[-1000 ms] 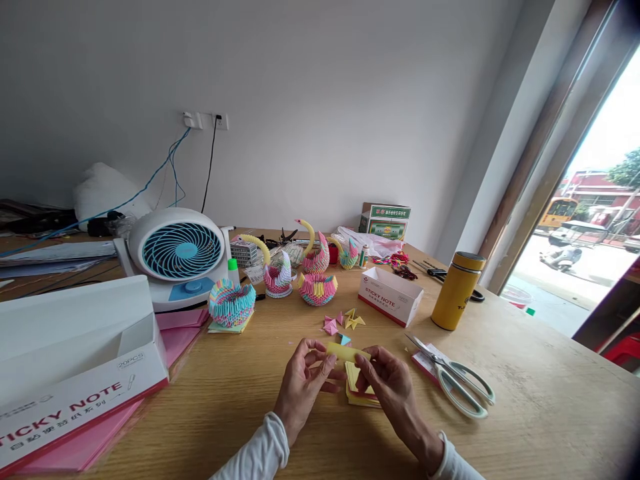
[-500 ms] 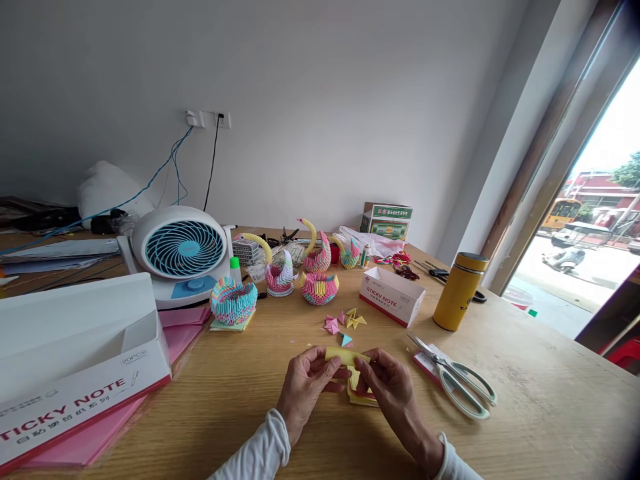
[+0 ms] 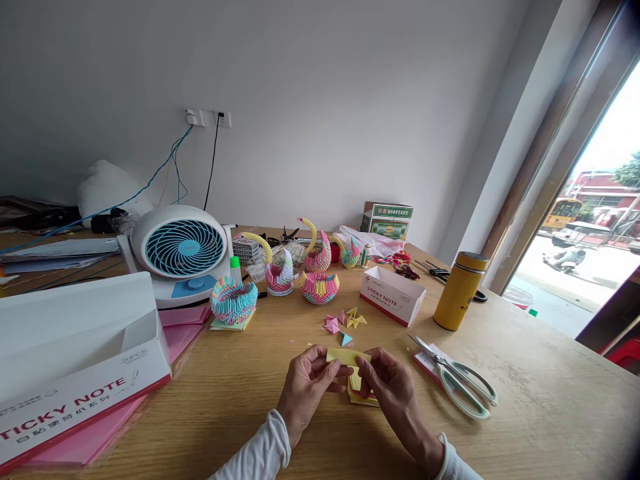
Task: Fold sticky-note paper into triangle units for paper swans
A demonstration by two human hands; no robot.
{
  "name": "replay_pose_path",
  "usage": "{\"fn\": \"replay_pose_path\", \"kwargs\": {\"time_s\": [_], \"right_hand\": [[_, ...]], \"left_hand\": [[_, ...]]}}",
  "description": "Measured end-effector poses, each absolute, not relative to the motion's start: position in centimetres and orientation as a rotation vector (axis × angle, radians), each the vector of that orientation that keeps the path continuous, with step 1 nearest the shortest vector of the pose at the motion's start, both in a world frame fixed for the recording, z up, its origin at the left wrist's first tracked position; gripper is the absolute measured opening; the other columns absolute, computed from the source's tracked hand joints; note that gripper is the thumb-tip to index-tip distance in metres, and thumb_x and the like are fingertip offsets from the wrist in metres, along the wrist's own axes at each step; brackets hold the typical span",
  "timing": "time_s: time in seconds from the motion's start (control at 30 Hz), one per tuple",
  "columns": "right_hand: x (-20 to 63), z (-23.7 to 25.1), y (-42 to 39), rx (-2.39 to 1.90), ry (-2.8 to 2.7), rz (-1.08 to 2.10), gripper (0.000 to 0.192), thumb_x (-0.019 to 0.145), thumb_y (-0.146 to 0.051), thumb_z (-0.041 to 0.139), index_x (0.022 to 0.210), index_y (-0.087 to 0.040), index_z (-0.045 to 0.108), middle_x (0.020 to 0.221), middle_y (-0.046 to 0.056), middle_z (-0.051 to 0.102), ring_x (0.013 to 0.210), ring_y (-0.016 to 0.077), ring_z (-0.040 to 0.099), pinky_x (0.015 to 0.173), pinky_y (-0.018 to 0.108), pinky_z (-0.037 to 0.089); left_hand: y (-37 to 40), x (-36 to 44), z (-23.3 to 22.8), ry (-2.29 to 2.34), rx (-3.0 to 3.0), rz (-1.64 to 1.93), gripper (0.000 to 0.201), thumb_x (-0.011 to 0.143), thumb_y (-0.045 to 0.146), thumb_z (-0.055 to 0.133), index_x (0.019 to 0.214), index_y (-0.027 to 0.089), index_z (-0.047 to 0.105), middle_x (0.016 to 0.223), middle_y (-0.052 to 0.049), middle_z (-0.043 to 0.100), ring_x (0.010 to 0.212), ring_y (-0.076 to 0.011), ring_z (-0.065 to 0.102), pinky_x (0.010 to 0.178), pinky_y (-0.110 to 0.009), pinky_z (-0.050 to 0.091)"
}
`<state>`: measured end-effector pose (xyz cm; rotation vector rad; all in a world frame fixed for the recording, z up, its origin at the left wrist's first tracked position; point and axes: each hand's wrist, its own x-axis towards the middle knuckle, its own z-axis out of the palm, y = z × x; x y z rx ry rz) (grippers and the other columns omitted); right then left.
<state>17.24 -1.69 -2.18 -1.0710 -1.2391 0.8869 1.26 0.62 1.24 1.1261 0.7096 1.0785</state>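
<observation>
A small yellow paper slip point(image 3: 346, 358) is pinched between both hands just above the wooden table point(image 3: 240, 407). My left hand point(image 3: 306, 387) grips its left end and my right hand point(image 3: 393, 387) grips its right end. Under the hands lies a short stack of yellow sticky notes point(image 3: 361, 395). A few folded pink, yellow and blue paper triangles point(image 3: 345, 323) lie just beyond the hands.
Scissors point(image 3: 457, 377) lie on a pink pad to the right, with a yellow flask point(image 3: 459, 291) behind them. Two sticky note boxes point(image 3: 393, 295) point(image 3: 75, 373), a fan point(image 3: 180, 253) and several folded paper swans and baskets point(image 3: 300, 273) stand further back. Pink paper lies at the left.
The hands stay in place and keep working the yellow slip; it looks folded a little shorter than before. Nothing else on the table has moved.
</observation>
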Motion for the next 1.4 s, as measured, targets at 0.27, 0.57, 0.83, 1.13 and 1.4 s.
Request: {"fn": "replay_pose_path", "kwargs": {"time_s": [0.27, 0.57, 0.83, 1.13, 1.4], "right_hand": [[17.1, -1.9, -1.7, -1.084, -1.254, 0.855, 0.032, 0.082, -0.047, 0.066, 0.073, -0.017, 0.058, 0.055, -0.003, 0.054, 0.043, 0.0101, 0.050, 0.040, 0.021, 0.038], [17.1, -1.9, -1.9, -1.099, -1.269, 0.861, 0.033, 0.080, -0.048, 0.068, 0.072, -0.017, 0.058, 0.055, -0.004, 0.052, 0.042, 0.0097, 0.050, 0.039, 0.021, 0.038], [16.6, -1.1, -2.2, -1.048, -1.203, 0.905, 0.035, 0.078, -0.049, 0.069, 0.071, -0.017, 0.059, 0.053, -0.005, 0.050, 0.040, 0.0070, 0.045, 0.037, 0.018, 0.038], [16.6, -0.9, -2.2, -0.999, -1.142, 0.952, 0.037, 0.075, -0.049, 0.073, 0.090, -0.017, 0.062, 0.058, -0.003, 0.056, 0.043, 0.0085, 0.047, 0.036, 0.019, 0.041], [16.5, -0.3, -2.4, -1.001, -1.147, 0.958, 0.043, 0.071, -0.051, 0.075, 0.096, -0.018, 0.062, 0.060, -0.003, 0.057, 0.045, 0.0092, 0.049, 0.038, 0.019, 0.043]], "left_hand": [[0.3, 0.9, 1.7, 0.711, 1.119, 1.020, 0.035, 0.068, 0.041, 0.077, 0.082, 0.014, 0.061, 0.083, -0.009, 0.075, 0.083, -0.0261, 0.073, 0.063, -0.028, 0.058], [0.6, 1.1, 1.1, 0.746, 1.118, 0.976, 0.037, 0.066, 0.046, 0.078, 0.071, 0.013, 0.062, 0.075, -0.011, 0.076, 0.071, -0.0245, 0.073, 0.063, -0.030, 0.058], [0.3, 1.1, 1.6, 0.739, 1.158, 0.994, 0.036, 0.068, 0.045, 0.077, 0.068, 0.015, 0.057, 0.077, -0.010, 0.076, 0.070, -0.0235, 0.073, 0.059, -0.028, 0.056], [0.8, 0.9, 0.7, 0.721, 1.263, 0.972, 0.032, 0.069, 0.043, 0.077, 0.077, 0.015, 0.063, 0.071, -0.006, 0.075, 0.066, -0.0205, 0.072, 0.057, -0.024, 0.052], [0.8, 0.8, 0.5, 0.681, 1.375, 0.819, 0.033, 0.076, 0.047, 0.069, 0.081, 0.014, 0.071, 0.077, -0.008, 0.076, 0.064, -0.0199, 0.072, 0.057, -0.024, 0.050]]}}
